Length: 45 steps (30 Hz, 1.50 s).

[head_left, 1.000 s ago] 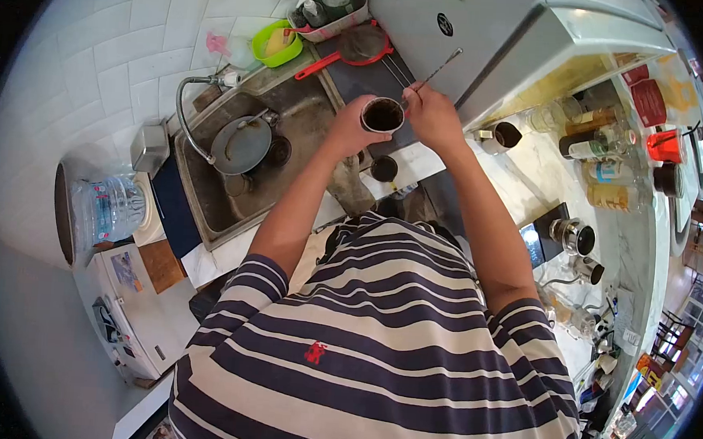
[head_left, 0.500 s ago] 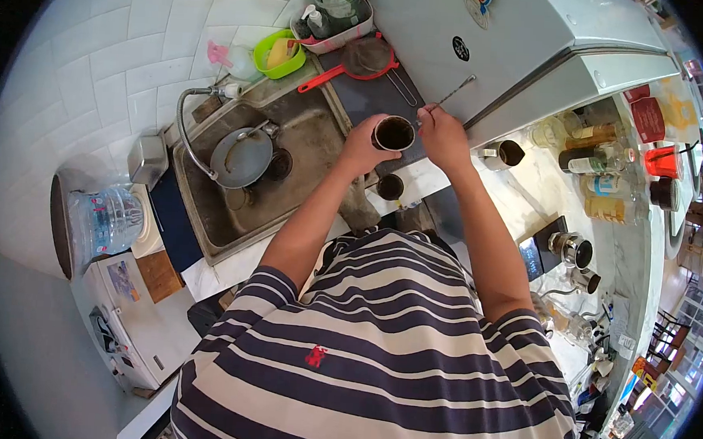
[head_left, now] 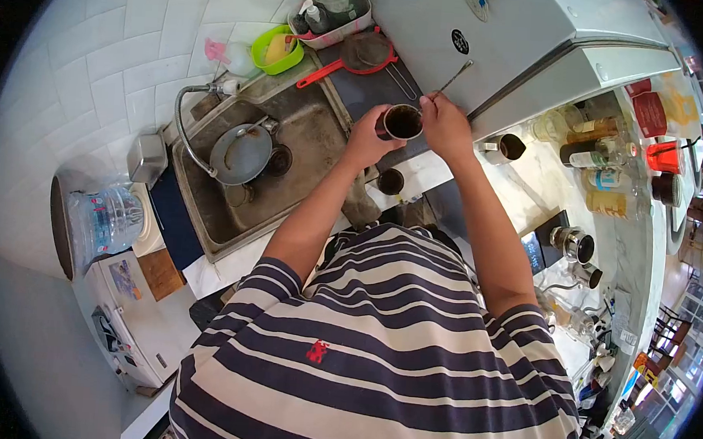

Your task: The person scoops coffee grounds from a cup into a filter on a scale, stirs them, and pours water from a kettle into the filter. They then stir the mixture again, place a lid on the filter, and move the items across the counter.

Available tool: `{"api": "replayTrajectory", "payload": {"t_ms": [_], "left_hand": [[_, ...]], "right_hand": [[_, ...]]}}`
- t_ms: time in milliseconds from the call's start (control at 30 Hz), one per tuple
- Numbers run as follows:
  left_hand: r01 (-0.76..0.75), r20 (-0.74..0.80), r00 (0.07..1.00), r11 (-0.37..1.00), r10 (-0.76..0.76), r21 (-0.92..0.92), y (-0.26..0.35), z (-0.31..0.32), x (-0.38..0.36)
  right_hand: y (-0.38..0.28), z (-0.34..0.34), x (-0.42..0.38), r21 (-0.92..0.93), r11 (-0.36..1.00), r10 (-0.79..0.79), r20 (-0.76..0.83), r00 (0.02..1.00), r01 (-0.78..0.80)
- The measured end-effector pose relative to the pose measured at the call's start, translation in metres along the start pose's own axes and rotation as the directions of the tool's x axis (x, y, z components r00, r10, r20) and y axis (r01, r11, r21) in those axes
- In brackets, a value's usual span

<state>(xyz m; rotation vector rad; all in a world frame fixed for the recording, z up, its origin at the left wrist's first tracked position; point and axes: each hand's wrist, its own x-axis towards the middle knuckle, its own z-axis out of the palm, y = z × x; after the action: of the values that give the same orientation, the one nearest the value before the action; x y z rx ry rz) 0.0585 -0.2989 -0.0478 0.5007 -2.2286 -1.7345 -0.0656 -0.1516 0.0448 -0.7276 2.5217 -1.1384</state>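
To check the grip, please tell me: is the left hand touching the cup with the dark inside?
Touching. The head view shows the left hand curled around the side of the cup, with no gap between them.

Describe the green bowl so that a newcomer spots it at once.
Find the sink, then its far edge along the tiled wall. The bowl sits there between the spray bottle and the bin. It alone is bright lime, with something yellow inside.

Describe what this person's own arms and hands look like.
Both arms wear short sleeves in wide dark and cream stripes, ending near the elbows. The forearms are bare, with no watch or bracelet in sight. The left hand and right hand are ungloved; any rings are too small to tell.
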Motion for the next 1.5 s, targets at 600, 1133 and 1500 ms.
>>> {"api": "replayTrajectory", "payload": {"t_ms": [600,1133,1500], "left_hand": [[0.095,-0.123,0.990,0.975,-0.072,0.200,-0.031,-0.040,-0.069],[-0.065,-0.334,0.909,0.879,0.247,0.473,0.046,-0.016,-0.106],[-0.344,0.064,0.936,0.860,0.346,0.377,0.101,0.099,-0.135]], "right_hand": [[0.007,0.012,-0.002,0.180,0.984,0.015,-0.113,0.993,0.006],[0.048,-0.063,-0.157,0.454,0.861,0.265,-0.017,0.964,-0.229],[0.109,-0.135,-0.313,0.542,0.805,0.464,-0.321,0.825,-0.242]]}}
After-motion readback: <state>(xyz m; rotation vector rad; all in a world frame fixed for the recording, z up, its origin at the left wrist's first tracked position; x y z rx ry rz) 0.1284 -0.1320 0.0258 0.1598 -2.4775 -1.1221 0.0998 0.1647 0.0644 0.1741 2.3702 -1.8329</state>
